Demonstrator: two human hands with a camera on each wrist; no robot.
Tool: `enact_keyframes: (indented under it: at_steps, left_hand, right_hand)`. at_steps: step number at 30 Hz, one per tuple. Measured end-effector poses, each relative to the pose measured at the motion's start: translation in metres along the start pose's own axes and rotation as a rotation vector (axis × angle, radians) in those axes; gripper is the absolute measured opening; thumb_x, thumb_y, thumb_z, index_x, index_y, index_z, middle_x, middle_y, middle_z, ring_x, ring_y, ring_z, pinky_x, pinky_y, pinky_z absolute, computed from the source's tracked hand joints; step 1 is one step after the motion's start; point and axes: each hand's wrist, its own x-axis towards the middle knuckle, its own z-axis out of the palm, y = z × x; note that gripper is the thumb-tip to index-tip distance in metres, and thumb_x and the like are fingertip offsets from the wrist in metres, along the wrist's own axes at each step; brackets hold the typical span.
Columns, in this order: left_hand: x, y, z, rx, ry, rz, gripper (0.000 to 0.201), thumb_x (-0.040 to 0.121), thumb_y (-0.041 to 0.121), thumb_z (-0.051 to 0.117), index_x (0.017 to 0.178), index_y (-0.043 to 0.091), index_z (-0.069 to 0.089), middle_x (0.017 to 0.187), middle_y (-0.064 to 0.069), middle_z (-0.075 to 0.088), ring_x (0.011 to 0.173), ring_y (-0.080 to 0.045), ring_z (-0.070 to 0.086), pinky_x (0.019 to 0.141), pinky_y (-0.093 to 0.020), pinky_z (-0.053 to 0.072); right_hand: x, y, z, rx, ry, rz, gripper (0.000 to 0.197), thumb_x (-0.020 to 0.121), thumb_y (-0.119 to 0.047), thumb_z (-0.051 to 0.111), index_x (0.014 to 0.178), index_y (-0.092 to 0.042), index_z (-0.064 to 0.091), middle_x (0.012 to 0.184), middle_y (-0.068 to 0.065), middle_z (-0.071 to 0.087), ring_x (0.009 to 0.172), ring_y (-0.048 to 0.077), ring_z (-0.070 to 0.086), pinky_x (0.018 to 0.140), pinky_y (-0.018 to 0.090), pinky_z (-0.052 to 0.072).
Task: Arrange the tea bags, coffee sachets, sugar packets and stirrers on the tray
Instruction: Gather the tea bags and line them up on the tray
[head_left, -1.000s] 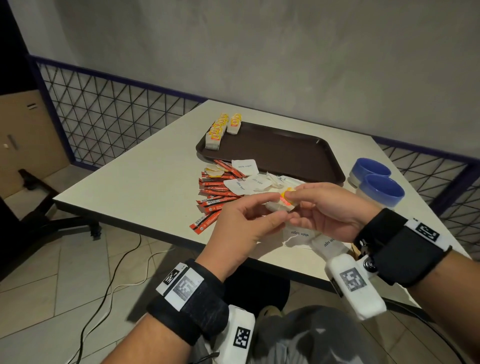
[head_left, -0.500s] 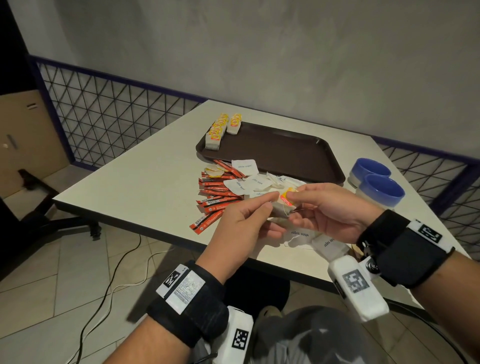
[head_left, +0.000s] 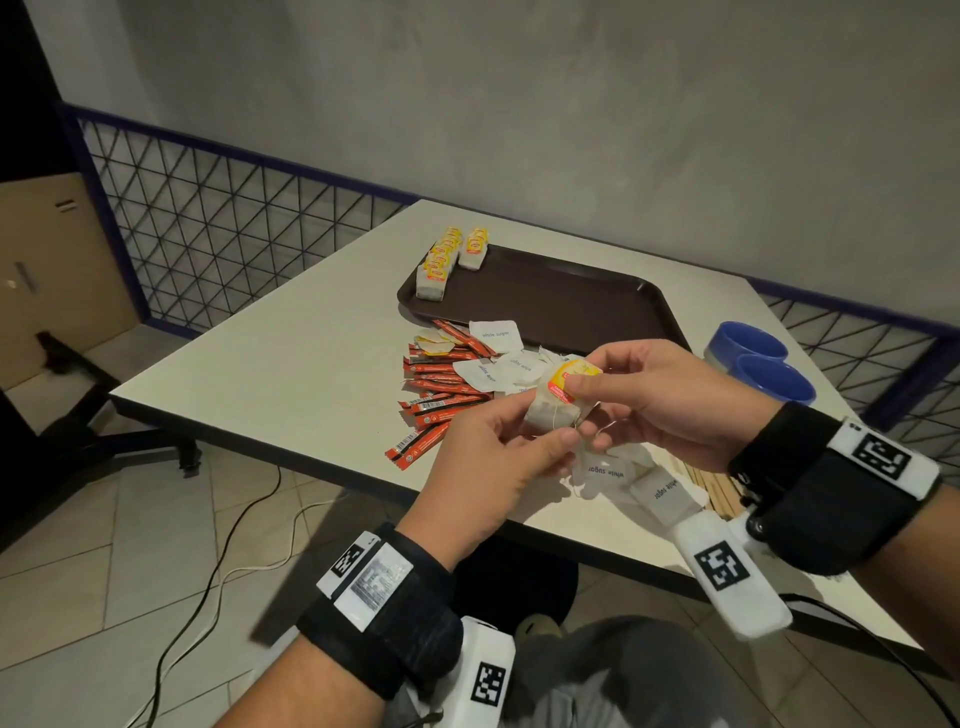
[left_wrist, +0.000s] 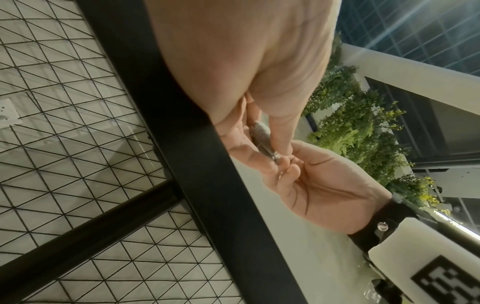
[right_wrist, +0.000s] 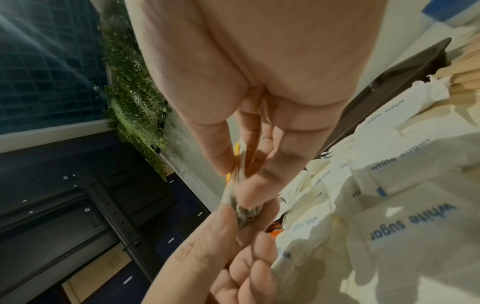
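Both hands hold one tea bag (head_left: 551, 410) above the table's near edge. My left hand (head_left: 519, 441) pinches the bag's lower end (right_wrist: 240, 214), and my right hand (head_left: 592, 400) pinches its yellow-red tag (head_left: 569, 379). The brown tray (head_left: 561, 306) lies beyond, with several tea bags (head_left: 441, 265) lined up at its far left corner. Red coffee sachets (head_left: 436, 395) and white sugar packets (head_left: 496, 336) are scattered on the table in front of the tray. More sugar packets (head_left: 665, 493) and wooden stirrers (head_left: 711, 483) lie under my right wrist.
Two blue-rimmed containers (head_left: 763, 364) stand right of the tray near the table's edge. A wire-mesh fence (head_left: 234, 223) runs behind the table. Cables (head_left: 218, 566) trail on the tiled floor at the left.
Both hands have kept hold of the tea bag and shifted slightly right and up; the yellow-red tag has turned to face the camera under my right thumb.
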Motion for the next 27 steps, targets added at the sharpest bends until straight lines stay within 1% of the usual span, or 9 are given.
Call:
enact_keyframes:
  at_steps: [3,6,7,11,13,17,21,24,27]
  left_hand:
    - [0.000,0.001,0.001,-0.007,0.012,-0.022,0.027,0.096,0.003,0.070,0.120,0.014,0.073,0.092,-0.003,0.078,0.079,-0.017,0.073,0.077,-0.027,0.059]
    - [0.002,-0.001,0.002,-0.039,0.105,-0.073,0.048,0.093,0.011,0.076,0.135,0.026,0.057,0.094,-0.008,0.080,0.082,-0.024,0.076,0.086,-0.038,0.061]
    - [0.004,-0.001,0.002,-0.011,0.146,-0.078,0.050,0.092,0.015,0.079,0.134,0.026,0.054,0.092,-0.009,0.079,0.083,-0.026,0.077,0.089,-0.041,0.061]
    - [0.006,-0.003,0.005,-0.022,0.267,-0.084,0.032,0.086,0.017,0.084,0.110,0.011,0.063,0.084,-0.009,0.076,0.073,-0.025,0.076,0.078,-0.040,0.064]
    - [0.008,-0.006,0.005,0.006,0.266,-0.084,0.019,0.087,0.014,0.084,0.099,0.007,0.072,0.080,-0.008,0.075,0.072,-0.024,0.074,0.077,-0.039,0.064]
    - [0.008,-0.007,0.004,0.025,0.249,-0.077,0.006,0.089,0.013,0.081,0.095,0.014,0.080,0.086,-0.009,0.079,0.081,-0.025,0.074,0.085,-0.041,0.063]
    - [0.006,-0.004,0.003,0.018,0.246,-0.053,0.008,0.090,0.010,0.079,0.094,0.017,0.082,0.087,-0.009,0.079,0.081,-0.022,0.073,0.079,-0.032,0.061]
    - [0.004,-0.002,0.002,0.038,0.231,-0.029,0.007,0.090,0.012,0.079,0.092,0.018,0.082,0.085,-0.004,0.079,0.080,-0.013,0.072,0.072,-0.021,0.055]
    - [0.002,-0.001,0.000,0.069,0.208,-0.015,0.008,0.091,0.013,0.078,0.094,0.020,0.082,0.089,0.002,0.079,0.081,-0.006,0.069,0.071,-0.018,0.053]
  right_hand:
    - [0.001,0.001,-0.002,0.002,0.006,0.012,0.031,0.091,-0.011,0.070,0.114,0.010,0.063,0.094,0.031,0.064,0.066,0.023,0.063,0.058,0.028,0.058]
    - [0.000,0.003,-0.003,0.067,0.011,0.033,0.026,0.090,-0.010,0.071,0.109,0.007,0.065,0.092,0.023,0.066,0.067,0.022,0.065,0.059,0.028,0.058]
    - [-0.001,0.004,-0.003,0.096,0.015,0.042,0.026,0.089,-0.011,0.071,0.109,0.005,0.065,0.094,0.023,0.067,0.070,0.022,0.066,0.061,0.029,0.059]
    - [-0.003,0.009,-0.003,0.201,0.082,0.051,0.040,0.089,-0.012,0.071,0.121,0.009,0.060,0.108,0.034,0.065,0.079,0.026,0.070,0.068,0.031,0.062]
    - [-0.006,0.012,0.000,0.230,0.094,0.038,0.032,0.090,-0.011,0.070,0.116,0.006,0.062,0.116,0.038,0.063,0.083,0.029,0.070,0.070,0.032,0.062]
    - [-0.009,0.020,0.005,0.243,0.112,0.018,0.032,0.095,-0.007,0.066,0.120,0.010,0.060,0.100,0.030,0.068,0.084,0.032,0.070,0.072,0.034,0.063]
    - [-0.010,0.023,0.005,0.284,0.116,0.033,0.037,0.096,-0.007,0.065,0.121,0.017,0.054,0.100,0.030,0.069,0.079,0.030,0.071,0.071,0.033,0.063]
    - [-0.010,0.023,0.005,0.317,0.121,0.057,0.040,0.096,-0.009,0.065,0.126,0.016,0.055,0.112,0.032,0.070,0.079,0.028,0.072,0.072,0.032,0.062]
    - [-0.009,0.023,0.005,0.333,0.109,0.078,0.037,0.097,-0.010,0.064,0.126,0.011,0.058,0.110,0.030,0.071,0.080,0.027,0.071,0.072,0.031,0.062]
